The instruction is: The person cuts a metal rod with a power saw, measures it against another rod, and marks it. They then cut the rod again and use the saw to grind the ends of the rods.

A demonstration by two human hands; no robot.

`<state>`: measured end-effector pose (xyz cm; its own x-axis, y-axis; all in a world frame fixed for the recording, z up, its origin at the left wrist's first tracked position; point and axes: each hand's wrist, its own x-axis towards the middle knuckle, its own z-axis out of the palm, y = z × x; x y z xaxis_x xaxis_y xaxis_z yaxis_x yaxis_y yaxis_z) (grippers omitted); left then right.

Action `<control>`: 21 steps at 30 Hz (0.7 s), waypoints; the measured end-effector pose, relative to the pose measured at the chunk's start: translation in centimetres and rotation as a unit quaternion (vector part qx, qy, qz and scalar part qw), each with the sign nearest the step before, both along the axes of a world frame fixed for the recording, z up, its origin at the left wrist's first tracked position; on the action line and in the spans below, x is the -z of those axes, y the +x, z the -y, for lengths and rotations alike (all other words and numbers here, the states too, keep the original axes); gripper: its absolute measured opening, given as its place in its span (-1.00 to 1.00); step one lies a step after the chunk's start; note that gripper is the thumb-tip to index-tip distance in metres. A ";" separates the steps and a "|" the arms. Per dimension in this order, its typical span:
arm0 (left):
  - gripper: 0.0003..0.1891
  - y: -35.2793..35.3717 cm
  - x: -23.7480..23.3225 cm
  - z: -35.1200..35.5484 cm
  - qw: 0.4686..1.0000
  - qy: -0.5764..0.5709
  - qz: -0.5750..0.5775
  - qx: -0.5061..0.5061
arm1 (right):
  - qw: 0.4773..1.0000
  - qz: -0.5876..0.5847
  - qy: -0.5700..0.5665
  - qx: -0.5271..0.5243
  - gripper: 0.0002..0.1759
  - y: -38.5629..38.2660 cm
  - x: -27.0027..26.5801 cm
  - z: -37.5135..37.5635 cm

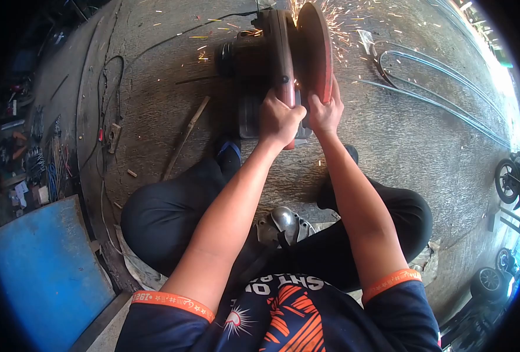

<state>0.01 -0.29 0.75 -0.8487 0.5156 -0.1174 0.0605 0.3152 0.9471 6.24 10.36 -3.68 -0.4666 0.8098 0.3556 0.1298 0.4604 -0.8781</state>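
Observation:
A chop saw (pixel 278 44) stands on the floor in front of me, throwing orange sparks from behind its round guard. My left hand (pixel 280 120) is closed around the saw's reddish handle (pixel 289 94), whose end pokes out below the fist. Just to the right, my right hand (pixel 325 114) grips the lower edge of the red-rimmed blade guard (pixel 324 58), thumb on its left side and fingers on its right. The dark motor (pixel 236 58) sits left of the handle. Where the blade meets the work is hidden behind the saw.
My bent legs flank the saw, with a rounded metal piece (pixel 283 220) between them. A wooden stick (pixel 186 138) and cables lie left, near a blue panel (pixel 46 261). Long thin rods (pixel 447 108) lie right; a motorcycle wheel (pixel 508 180) is at the far right.

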 end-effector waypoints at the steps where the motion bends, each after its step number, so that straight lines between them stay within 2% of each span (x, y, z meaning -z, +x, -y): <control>1: -0.60 -0.1 0.2 0.0 1.000 -0.002 0.001 0.001 | 1.000 0.000 -0.005 0.003 -0.31 0.0 0.1 0.0; 12: -0.63 0.0 0.1 0.0 1.000 -0.003 0.029 0.004 | 1.000 0.005 -0.003 0.009 -0.27 0.0 0.2 0.0; 15: -0.64 0.1 0.6 0.0 1.000 0.003 0.001 -0.003 | 1.000 0.011 -0.012 0.008 -0.27 0.0 0.3 0.0; 17: -0.74 0.1 1.0 -0.1 0.999 0.021 -0.044 -0.019 | 1.000 0.012 0.002 0.011 -0.27 0.0 0.5 0.0; 21: -0.74 0.1 0.7 -0.1 0.999 0.030 -0.034 -0.018 | 1.000 0.008 0.001 0.009 -0.29 0.0 0.7 -0.1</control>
<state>0.15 -0.22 0.07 -0.8714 0.4898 -0.0289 0.1146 0.2604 0.9587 6.24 10.45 -4.37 -0.4579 0.8175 0.3493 0.1517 0.4590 -0.8754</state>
